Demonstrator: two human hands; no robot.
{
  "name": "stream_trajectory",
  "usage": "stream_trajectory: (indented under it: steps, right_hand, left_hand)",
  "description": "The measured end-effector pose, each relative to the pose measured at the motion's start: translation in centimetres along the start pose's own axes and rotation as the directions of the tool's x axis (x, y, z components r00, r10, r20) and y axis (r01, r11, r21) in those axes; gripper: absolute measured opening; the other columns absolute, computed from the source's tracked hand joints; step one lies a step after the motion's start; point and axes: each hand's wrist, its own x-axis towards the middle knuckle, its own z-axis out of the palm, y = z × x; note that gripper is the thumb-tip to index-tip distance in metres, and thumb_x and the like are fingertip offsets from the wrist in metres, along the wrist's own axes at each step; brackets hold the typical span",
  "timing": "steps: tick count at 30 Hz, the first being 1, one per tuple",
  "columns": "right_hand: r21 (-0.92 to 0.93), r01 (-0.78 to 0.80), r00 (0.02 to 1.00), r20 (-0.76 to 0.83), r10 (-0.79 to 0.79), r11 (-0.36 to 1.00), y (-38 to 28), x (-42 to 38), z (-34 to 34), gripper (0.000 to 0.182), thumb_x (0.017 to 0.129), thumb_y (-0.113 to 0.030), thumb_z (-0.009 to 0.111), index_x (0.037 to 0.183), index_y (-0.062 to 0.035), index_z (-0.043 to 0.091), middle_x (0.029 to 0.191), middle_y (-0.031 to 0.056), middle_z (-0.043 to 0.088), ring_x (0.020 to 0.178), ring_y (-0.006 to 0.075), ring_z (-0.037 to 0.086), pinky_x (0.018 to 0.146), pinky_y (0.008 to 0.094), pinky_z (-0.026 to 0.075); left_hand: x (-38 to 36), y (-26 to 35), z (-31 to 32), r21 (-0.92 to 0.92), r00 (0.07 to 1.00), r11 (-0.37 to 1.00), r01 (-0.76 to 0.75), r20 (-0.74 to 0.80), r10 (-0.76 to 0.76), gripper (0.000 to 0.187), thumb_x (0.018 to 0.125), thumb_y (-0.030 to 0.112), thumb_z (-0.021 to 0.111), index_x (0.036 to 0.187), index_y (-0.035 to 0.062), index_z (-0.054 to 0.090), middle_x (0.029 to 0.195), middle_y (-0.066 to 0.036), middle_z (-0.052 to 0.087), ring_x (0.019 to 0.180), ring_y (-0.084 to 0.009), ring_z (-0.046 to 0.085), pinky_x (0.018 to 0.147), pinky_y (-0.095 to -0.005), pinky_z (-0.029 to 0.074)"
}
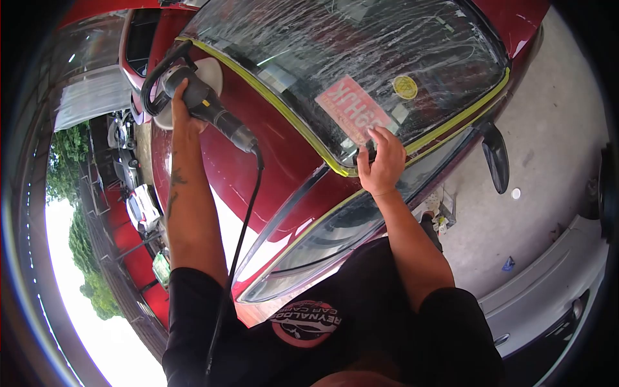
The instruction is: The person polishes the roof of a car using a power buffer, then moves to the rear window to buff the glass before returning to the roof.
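My left hand (184, 106) is wrapped round the grey-black body of a car polisher (218, 115), which has a loop handle at its far end. Its pale round pad (211, 74) rests against the dark red roof (258, 116) of a car. From the tool's rear, a black power cord (248, 216) runs down past my left arm. My right hand (385, 162) lies on the streaked windshield (322, 39), fingers apart, at the lower corner of a pink sticker (356, 108) with large letters. Yellow-green masking tape (274, 97) lines the glass edge.
A round yellow sticker (405, 87) is on the windshield. The black side mirror (496, 158) juts out at right. Below it, a silver car (548, 284) stands on the concrete floor (548, 103). Several parked cars (143, 208) line the left.
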Motion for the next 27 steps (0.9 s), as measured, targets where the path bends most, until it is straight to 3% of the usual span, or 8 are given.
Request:
stream_trajectory:
  steps: [13,19,23,25,27]
  right_hand:
    - [-0.011,-0.045,0.998,-0.043,0.045,0.999,0.1,-0.4,0.5,0.046,0.088,-0.024,0.07,0.131,-0.013,0.059,0.129,0.0077,0.061,0.121,0.0311,0.058,0.104,0.0469,0.042]
    - [-0.048,-0.039,0.998,-0.057,0.036,0.998,0.1,-0.6,0.8,0.049,0.087,-0.025,0.072,0.132,-0.0134,0.058,0.13,0.0077,0.062,0.121,0.031,0.058,0.103,0.0466,0.042]
    - [-0.018,-0.045,0.998,-0.033,0.044,0.999,0.1,-0.2,0.7,0.057,0.085,-0.034,0.076,0.133,-0.0097,0.057,0.131,0.0113,0.061,0.123,0.0334,0.058,0.103,0.0485,0.042]
    - [0.02,-0.099,0.993,0.066,0.097,0.995,-0.3,0.4,0.0,0.067,0.085,-0.041,0.078,0.137,-0.0049,0.055,0.131,0.0153,0.06,0.125,0.0362,0.056,0.105,0.0518,0.042]
    - [0.103,-0.106,0.992,0.078,0.098,0.989,-0.5,0.7,-0.6,0.069,0.086,-0.042,0.078,0.138,-0.0029,0.054,0.131,0.0169,0.06,0.126,0.0373,0.056,0.105,0.0528,0.041]
  left_hand:
    - [-13.7,-10.0,4.6,0.029,0.997,0.999,-0.036,-0.062,0.038,0.046,0.092,0.036,0.072,0.114,-0.001,0.056,0.088,-0.015,0.065,0.076,-0.0316,0.069,0.07,-0.0468,0.06]
    - [-19.5,-14.1,5.3,0.034,0.994,0.999,-0.028,-0.106,0.031,0.036,0.095,0.031,0.072,0.112,0.0026,0.059,0.088,-0.011,0.066,0.072,-0.0248,0.068,0.067,-0.04,0.06]
    - [-22.2,-17.3,6.1,0.025,0.996,1.0,-0.016,-0.089,0.018,0.042,0.093,0.034,0.072,0.113,0.0001,0.059,0.089,-0.015,0.067,0.074,-0.0288,0.069,0.069,-0.0422,0.061]
    - [-23.8,-18.7,6.6,0.027,0.994,0.998,-0.05,-0.097,0.052,0.048,0.092,0.037,0.072,0.114,-0.0024,0.058,0.09,-0.019,0.067,0.076,-0.0326,0.07,0.071,-0.0445,0.061]
    - [-25.2,-20.3,6.6,-0.038,0.996,0.998,-0.046,-0.08,0.043,0.044,0.092,0.033,0.074,0.115,-0.001,0.058,0.091,-0.016,0.067,0.074,-0.0289,0.069,0.067,-0.0424,0.06]
